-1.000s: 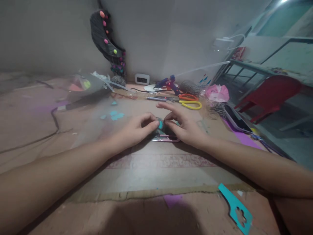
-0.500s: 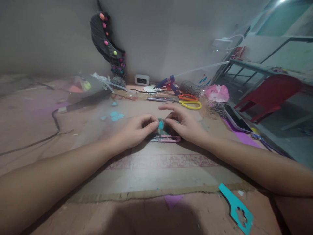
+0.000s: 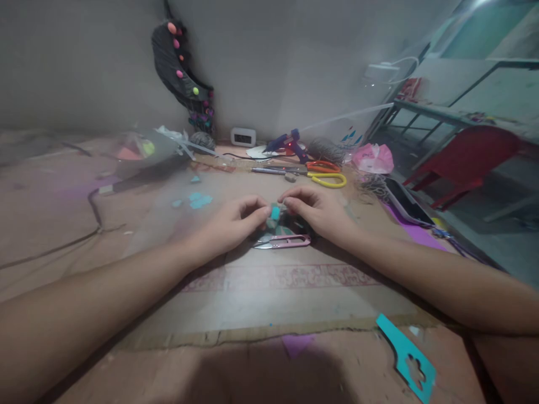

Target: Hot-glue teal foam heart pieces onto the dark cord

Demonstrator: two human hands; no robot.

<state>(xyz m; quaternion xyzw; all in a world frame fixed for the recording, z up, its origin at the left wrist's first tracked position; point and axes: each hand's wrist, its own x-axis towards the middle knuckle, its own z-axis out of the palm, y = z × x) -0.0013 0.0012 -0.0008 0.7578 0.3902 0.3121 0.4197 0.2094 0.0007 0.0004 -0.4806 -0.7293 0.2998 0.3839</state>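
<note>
Both hands meet over the middle of a cardboard sheet (image 3: 252,303) on the floor. My left hand (image 3: 229,224) is closed, its fingertips pinching a small teal piece (image 3: 275,214) that sits on a dark bundle. My right hand (image 3: 322,212) has its fingers curled together at the other side of the same teal piece, thumb and forefinger pinched; what they grip is too small to name. A pink thread snipper (image 3: 283,242) lies on the cardboard just below the hands, touching neither.
Yellow and orange scissors (image 3: 327,174), a blue glue gun (image 3: 288,143), yarn balls (image 3: 325,149), a white clock (image 3: 243,136) and a pink bag (image 3: 374,159) line the wall. A teal cut-out scrap (image 3: 406,359) lies near right. Teal bits (image 3: 199,199) lie left. A red chair (image 3: 467,163) stands right.
My right forefinger, stretched out before, has curled in to pinch at the teal piece. Both hands rose slightly off the snipper, which now shows fully.
</note>
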